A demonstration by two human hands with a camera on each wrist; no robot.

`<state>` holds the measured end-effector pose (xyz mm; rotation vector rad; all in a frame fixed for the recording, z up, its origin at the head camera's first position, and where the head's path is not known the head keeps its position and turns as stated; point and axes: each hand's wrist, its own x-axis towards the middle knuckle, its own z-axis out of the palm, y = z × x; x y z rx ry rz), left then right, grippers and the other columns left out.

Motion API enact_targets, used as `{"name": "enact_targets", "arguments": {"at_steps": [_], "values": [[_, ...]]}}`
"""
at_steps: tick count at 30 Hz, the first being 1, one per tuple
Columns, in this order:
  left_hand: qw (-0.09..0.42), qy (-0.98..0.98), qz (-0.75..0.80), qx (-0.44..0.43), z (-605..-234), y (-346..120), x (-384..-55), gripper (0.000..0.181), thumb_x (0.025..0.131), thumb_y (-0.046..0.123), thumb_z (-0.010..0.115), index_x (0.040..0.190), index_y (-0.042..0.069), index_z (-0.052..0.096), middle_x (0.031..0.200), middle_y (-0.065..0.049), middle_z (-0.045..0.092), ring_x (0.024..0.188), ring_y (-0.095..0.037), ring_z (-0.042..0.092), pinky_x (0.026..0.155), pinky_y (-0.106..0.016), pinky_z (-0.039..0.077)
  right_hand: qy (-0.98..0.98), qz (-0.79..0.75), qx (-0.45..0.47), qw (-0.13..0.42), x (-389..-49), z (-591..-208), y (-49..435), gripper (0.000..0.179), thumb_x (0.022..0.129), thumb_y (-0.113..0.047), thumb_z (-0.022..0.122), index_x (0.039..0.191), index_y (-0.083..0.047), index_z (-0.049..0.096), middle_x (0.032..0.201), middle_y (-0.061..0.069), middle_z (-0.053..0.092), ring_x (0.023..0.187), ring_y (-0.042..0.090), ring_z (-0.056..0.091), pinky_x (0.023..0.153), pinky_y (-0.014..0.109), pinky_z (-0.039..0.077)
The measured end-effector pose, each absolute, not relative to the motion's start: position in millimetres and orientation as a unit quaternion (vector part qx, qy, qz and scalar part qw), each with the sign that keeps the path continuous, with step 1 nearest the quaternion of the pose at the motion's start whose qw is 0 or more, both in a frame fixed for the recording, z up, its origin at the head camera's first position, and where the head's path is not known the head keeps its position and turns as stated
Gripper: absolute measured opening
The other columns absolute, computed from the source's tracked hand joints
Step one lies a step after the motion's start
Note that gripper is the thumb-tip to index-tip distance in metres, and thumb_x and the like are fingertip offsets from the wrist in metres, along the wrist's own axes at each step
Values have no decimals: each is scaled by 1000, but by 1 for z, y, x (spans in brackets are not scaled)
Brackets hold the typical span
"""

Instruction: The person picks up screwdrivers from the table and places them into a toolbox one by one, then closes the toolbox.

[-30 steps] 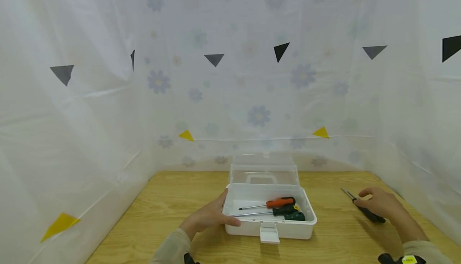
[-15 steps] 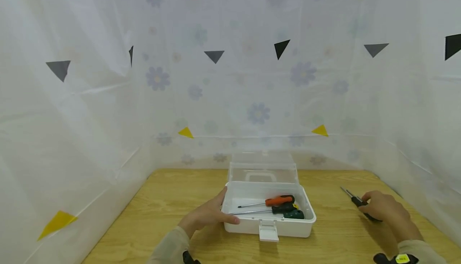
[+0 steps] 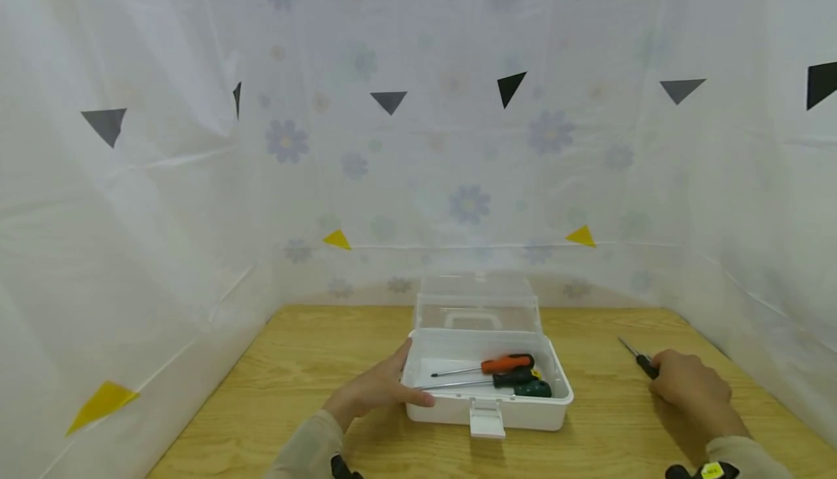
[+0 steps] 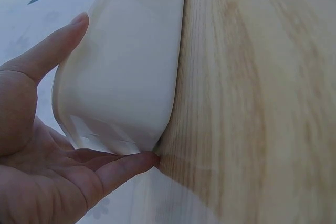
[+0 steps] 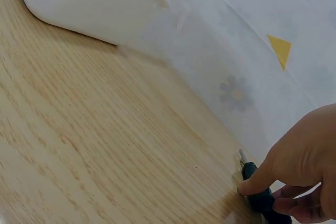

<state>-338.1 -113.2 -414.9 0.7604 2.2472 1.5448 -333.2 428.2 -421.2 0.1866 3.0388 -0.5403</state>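
A white plastic toolbox (image 3: 451, 413) stands with its clear lid (image 3: 480, 303) tipped back. My left hand (image 3: 374, 390) holds its left end, thumb across the front wall and fingers along the end wall (image 4: 121, 77). Inside lie a screwdriver with an orange handle (image 3: 503, 365), another with a black handle (image 3: 513, 379), and a dark green handle (image 3: 532, 389) whose shaft is hidden by the front wall. To the right, my right hand (image 3: 694, 386) grips a dark-handled screwdriver (image 3: 646, 365) on the table. Its thumb presses one side of the handle (image 5: 262, 203), fingers on the other.
The front latch (image 3: 487, 421) of the toolbox hangs down. The wooden table (image 3: 327, 348) reaches a plastic sheet wall (image 3: 471, 174) at the back, with similar sheeting along both sides. Yellow triangles (image 3: 580, 236) and dark ones mark the sheets.
My right hand has come down and closed around the screwdriver's handle, covering most of it. The left hand and toolbox keep their places, and the head view has shifted slightly.
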Motion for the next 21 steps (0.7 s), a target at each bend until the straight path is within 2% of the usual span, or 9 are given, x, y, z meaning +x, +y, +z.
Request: {"name": "enact_targets", "arguments": {"at_steps": [6, 13, 19, 21], "values": [[159, 779, 544, 269, -415, -114, -337, 128, 84, 28, 90, 167, 13, -6, 168, -15, 17, 144, -37, 29, 116, -60, 20, 982, -173, 70, 12, -336, -424, 430, 46, 88, -10, 70, 131, 4, 65, 119, 39, 61, 83, 48, 64, 60, 59, 49], [156, 792, 534, 252, -415, -115, -336, 129, 83, 30, 90, 166, 11, -7, 170, -16, 7, 151, -37, 18, 117, -62, 17, 985, -163, 66, -1, -334, -425, 432, 45, 87, -7, 68, 131, 4, 64, 117, 40, 60, 85, 53, 62, 60, 57, 49], [159, 784, 541, 260, -416, -115, -336, 127, 84, 28, 89, 167, 14, -6, 170, -15, 12, 148, -35, 25, 117, -60, 20, 983, -170, 63, 5, -335, -427, 438, 46, 86, -4, 67, 131, 3, 64, 117, 41, 60, 86, 51, 62, 60, 56, 49], [159, 783, 541, 262, -416, -115, -336, 127, 84, 28, 89, 167, 15, -6, 169, -15, 14, 146, -35, 28, 116, -60, 22, 982, -178, 64, 4, -334, -426, 438, 47, 86, -5, 67, 132, 3, 63, 118, 41, 59, 84, 47, 63, 59, 54, 49]]}}
